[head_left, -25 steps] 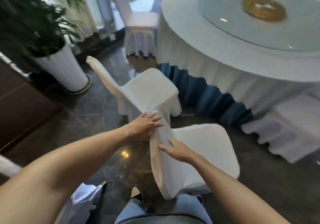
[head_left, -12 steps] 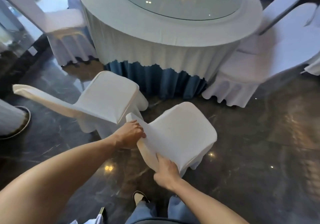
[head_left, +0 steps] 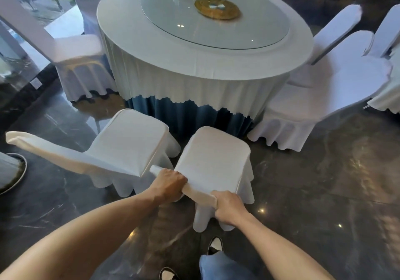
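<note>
Fingers of the left hand (head_left: 167,181) and right hand (head_left: 228,207) curl around the backrest top of a white cloth-covered banquet chair (head_left: 213,156). It faces the round white-draped table (head_left: 194,63), near it; pushing it in probably remains.

The dark polished floor (head_left: 324,193) carries the round table (head_left: 203,67), whose cloth hangs to floor level. Directly in front of the table stands the near chair (head_left: 214,156), with the second chair (head_left: 127,141) just beside it. The left chair (head_left: 78,63) and the right chair (head_left: 303,111) flank the table. All four are cloth-covered.
</note>
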Demonstrator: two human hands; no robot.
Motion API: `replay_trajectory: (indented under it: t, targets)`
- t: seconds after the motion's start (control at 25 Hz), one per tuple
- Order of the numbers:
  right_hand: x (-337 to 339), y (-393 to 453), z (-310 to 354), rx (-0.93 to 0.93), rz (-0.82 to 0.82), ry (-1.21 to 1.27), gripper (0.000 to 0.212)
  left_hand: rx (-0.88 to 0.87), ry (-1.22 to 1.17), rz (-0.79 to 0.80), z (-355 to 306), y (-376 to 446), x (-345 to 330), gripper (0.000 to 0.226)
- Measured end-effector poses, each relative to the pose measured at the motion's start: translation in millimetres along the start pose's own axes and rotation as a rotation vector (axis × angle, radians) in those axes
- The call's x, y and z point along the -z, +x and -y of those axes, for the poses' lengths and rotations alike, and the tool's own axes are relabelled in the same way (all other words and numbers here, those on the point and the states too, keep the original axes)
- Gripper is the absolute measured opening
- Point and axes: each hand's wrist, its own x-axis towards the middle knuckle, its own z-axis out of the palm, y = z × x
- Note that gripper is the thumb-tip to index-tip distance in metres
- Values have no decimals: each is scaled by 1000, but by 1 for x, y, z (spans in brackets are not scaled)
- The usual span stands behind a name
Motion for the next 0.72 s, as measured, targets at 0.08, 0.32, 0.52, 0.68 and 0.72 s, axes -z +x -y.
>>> replay_trajectory:
  t: [0.08,0.32,0.52,0.68,0.72]
  targets:
    - [15,24,-15,-3,-30,3,24,44,-43,-39,1,20,4,15]
    - [63,107,-42,77,-60,-49,20,195,-233,-46,22,88,16,31]
    - [116,168,-66,67,-55,-52,20,262,-303,-15,32,160,38,27]
    - [152,202,-84,40,-57,-67,18,276,-365,-9,32,205,52,35]
    - [158,209,-86,37,-56,-64,18,280,-367,-14,34,213,56,37]
